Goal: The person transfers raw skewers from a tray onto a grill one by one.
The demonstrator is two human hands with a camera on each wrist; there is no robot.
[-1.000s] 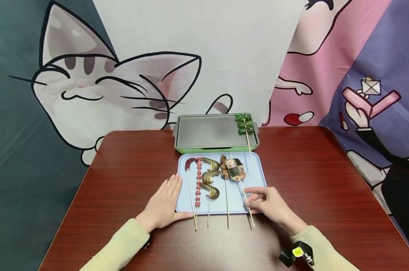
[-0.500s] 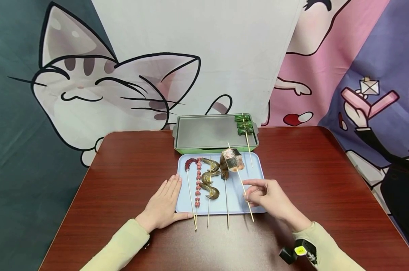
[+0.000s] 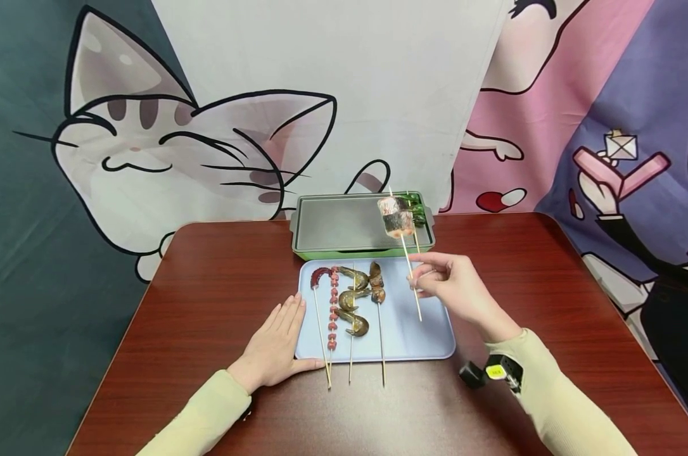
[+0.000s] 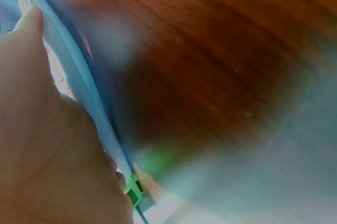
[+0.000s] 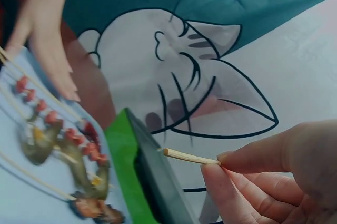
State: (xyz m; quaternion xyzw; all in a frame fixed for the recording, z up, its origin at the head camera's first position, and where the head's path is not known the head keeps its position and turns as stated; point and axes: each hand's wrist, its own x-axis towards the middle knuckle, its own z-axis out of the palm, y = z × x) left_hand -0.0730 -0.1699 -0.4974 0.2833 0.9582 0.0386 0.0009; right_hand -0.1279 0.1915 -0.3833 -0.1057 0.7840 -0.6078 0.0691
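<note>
Fish skewer lifted over the grill

Sleeves of pale yellow reach in from the near edge of the table point(image 3: 207, 285), a dark red wooden top. The left hand point(image 3: 275, 345) lies flat on the wood, fingers straight and together, its thumb along the near left corner of the blue tray point(image 3: 424, 329); the left wrist view shows the palm point(image 4: 47, 145) pressed against the tray's rim point(image 4: 79, 71). It holds nothing.

On the tray lie four skewers side by side, sticks pointing toward the near edge and overhanging it: an octopus skewer point(image 3: 320, 276) at the left, then a red bead skewer point(image 3: 334, 307), a shrimp skewer point(image 3: 352, 297), and a dark skewer point(image 3: 376, 283). The right part of the tray is bare.

Farther and to the right, the right hand point(image 3: 455, 288) is raised above the tray's far right corner. Its thumb and fingertips point(image 5: 231, 179) pinch the stick of a fish skewer point(image 3: 396, 216); the other fingers are loosely curled. The stick slants up and away, so the fish piece hangs in the air over the right part of the grill point(image 3: 350, 225), touching nothing below.

The green grill sits just beyond the tray, and a green pepper skewer point(image 3: 417, 209) rests at its right end, partly hidden behind the fish.

Behind the table hangs a cat cloth point(image 3: 167, 145).
</note>
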